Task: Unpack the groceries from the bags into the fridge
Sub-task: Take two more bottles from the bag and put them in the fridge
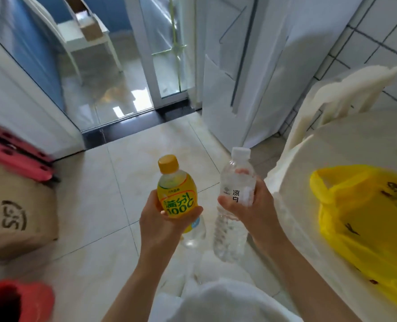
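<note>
Two bottles carried at once: left hand [156, 225] with fingers [194, 211] curled around the yellow lemon drink bottle [177, 194], right hand [245, 205] with fingers clamped on the middle of the clear water bottle [233, 205], both held upright over the tiled floor [95, 205], just left of the white counter [355, 147]. Probably the carrying step, from bag to fridge. Best done with bottles kept upright, grip low on the label where plastic is less slippery, one bottle placed first so a hand becomes free for the door. Possibly the fridge [251, 73]: the tall white cabinet beyond the counter, door seems closed; cannot say for sure. On the counter, right of the water bottle, a yellow plastic bag [360, 217], open and slack. Beyond the counter, white tiled wall [378, 38]. Far left of the counter, a brown cardboard box [18, 219] on the floor and something red [11, 300] below it. Ahead, a glass sliding door [113, 89].
</note>
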